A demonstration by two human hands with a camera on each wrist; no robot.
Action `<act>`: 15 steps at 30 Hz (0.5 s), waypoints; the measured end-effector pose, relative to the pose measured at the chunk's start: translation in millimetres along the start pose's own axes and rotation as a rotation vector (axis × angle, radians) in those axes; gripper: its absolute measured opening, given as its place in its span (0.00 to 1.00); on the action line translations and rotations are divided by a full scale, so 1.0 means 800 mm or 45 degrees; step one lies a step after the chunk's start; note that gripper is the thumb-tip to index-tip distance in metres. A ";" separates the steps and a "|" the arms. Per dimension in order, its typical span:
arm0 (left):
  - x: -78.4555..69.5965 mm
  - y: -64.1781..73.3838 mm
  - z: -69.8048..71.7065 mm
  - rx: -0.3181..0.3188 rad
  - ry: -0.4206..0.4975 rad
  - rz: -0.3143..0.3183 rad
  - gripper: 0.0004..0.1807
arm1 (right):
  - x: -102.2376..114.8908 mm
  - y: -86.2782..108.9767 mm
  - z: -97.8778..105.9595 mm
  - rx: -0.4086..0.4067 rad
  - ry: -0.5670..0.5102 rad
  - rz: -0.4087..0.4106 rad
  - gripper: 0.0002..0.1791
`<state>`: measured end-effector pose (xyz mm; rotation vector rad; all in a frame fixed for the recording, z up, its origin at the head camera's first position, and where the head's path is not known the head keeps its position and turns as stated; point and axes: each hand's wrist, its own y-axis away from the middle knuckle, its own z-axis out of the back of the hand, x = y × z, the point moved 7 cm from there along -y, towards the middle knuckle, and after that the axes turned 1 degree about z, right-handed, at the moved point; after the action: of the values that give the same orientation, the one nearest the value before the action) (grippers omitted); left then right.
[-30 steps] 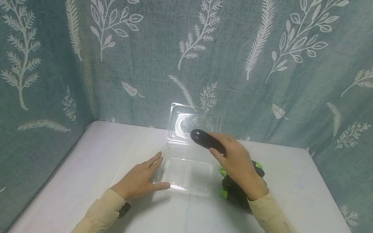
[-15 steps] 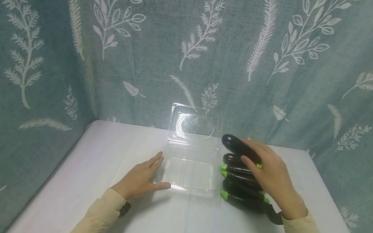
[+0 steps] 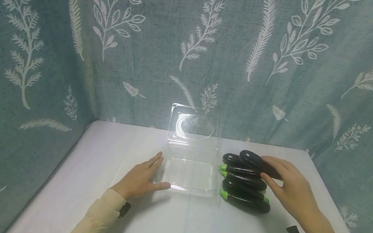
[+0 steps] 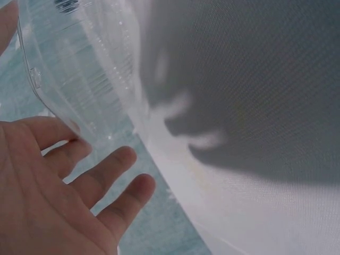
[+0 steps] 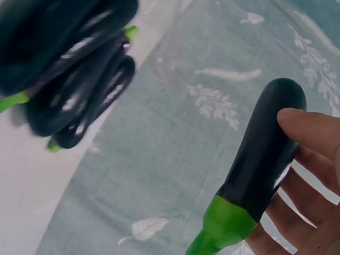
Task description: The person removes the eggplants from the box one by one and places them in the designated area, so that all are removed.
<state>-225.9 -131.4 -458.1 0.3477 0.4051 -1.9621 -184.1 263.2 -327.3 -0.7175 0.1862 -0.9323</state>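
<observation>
My right hand (image 3: 291,187) holds a dark, glossy eggplant (image 3: 251,158) between thumb and fingers, at the back right of a row of eggplants (image 3: 246,181). Its bright green stem end (image 5: 228,223) shows in the right wrist view, pointing down and left. To the left stands a clear plastic clamshell container (image 3: 186,173), its lid (image 3: 195,127) raised at the back and no eggplant in it. My left hand (image 3: 140,180) rests at the container's left side, fingers spread and thumb along the front corner. The left wrist view shows those fingertips (image 4: 125,156) right at the clear edge.
A white cloth-covered table (image 3: 173,223) bears everything. Behind and at both sides hangs a blue-green curtain (image 3: 159,51) with white leaf patterns. The eggplants in the row lie close side by side, with green ends at left and right.
My right hand has carried the eggplant from above the container's right side rightward and down to the back right of the row. My left hand and the container have stayed put.
</observation>
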 end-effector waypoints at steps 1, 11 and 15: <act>-0.001 -0.001 0.000 0.002 -0.001 -0.004 0.57 | -0.001 0.005 0.001 0.002 0.012 0.004 0.34; -0.004 -0.002 0.003 -0.013 -0.024 -0.016 0.57 | 0.008 0.047 -0.017 0.065 0.026 0.065 0.34; -0.005 -0.002 0.002 -0.025 -0.020 -0.024 0.57 | 0.015 0.065 -0.035 0.112 0.017 0.107 0.33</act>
<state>-226.0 -128.2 -455.1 0.3171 0.4185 -1.9770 -154.2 260.4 -379.9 -0.6178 0.1849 -0.8601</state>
